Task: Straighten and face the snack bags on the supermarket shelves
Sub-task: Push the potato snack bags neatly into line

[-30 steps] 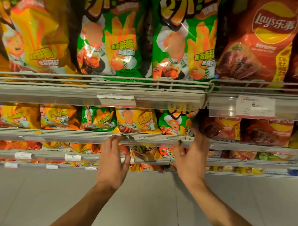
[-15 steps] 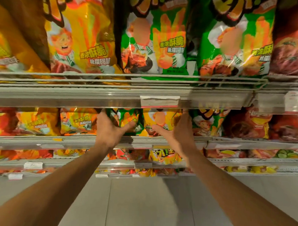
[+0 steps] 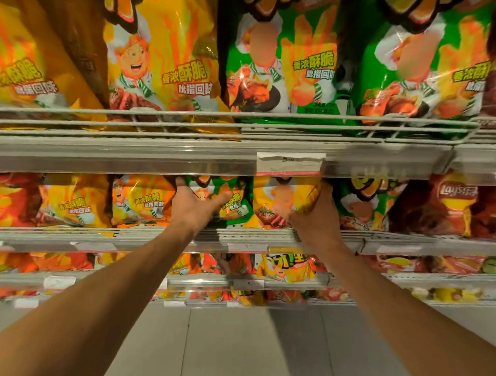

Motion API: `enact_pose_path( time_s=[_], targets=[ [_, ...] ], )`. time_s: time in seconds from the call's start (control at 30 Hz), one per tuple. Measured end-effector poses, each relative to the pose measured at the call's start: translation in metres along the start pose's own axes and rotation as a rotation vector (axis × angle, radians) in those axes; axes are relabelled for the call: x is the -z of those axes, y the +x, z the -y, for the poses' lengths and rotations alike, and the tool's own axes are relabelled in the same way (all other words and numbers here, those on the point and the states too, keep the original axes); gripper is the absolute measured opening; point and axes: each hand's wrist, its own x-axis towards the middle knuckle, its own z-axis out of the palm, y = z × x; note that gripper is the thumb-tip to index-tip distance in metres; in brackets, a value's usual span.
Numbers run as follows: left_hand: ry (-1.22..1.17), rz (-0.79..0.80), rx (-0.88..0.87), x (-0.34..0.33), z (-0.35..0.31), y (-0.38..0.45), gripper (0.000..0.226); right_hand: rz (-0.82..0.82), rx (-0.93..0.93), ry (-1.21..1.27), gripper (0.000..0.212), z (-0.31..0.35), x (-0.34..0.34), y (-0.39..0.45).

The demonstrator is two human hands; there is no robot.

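Note:
On the second shelf a small green snack bag (image 3: 232,200) stands beside a small yellow snack bag (image 3: 281,200). My left hand (image 3: 193,211) holds the green bag at its left edge, thumb across the front and fingers reaching behind it. My right hand (image 3: 317,222) grips the yellow bag's right edge, with the fingers curled round it under the shelf strip. Both bags stand upright with their fronts facing out. The top of each is hidden by the price strip (image 3: 290,162) above.
Large yellow (image 3: 161,59) and green (image 3: 286,61) bags fill the wire-fronted top shelf (image 3: 187,122). More yellow bags (image 3: 141,201) sit left of my hands. Another green bag (image 3: 362,204) and red Lay's bags (image 3: 450,205) are to the right. Lower shelves (image 3: 265,283) and grey floor are below.
Both hands rose from the lower shelf rail into the second shelf and took hold of the two bags. The view has shifted so the bags appear nearer and further right.

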Motion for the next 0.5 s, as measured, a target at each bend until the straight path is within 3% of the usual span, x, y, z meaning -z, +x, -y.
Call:
enact_pose_path(
  time_s=[0.23, 0.33, 0.43, 0.5],
  targets=[
    [0.004, -0.06, -0.03, 0.012, -0.026, -0.012, 0.024, -0.023, 0.011, 0.065, 0.085, 0.019, 0.009, -0.011],
    [0.068, -0.051, 0.023, 0.019, -0.036, -0.018, 0.027, 0.047, -0.005, 0.097, 0.072, 0.027, 0.02, -0.022],
    [0.18, -0.018, 0.085, 0.03, -0.04, -0.026, 0.048, 0.152, -0.03, 0.134, 0.053, 0.028, 0.028, -0.038],
    [0.217, -0.023, 0.084, 0.037, -0.039, -0.033, 0.057, 0.207, -0.063, 0.158, 0.052, 0.025, 0.03, -0.054]
  ],
)
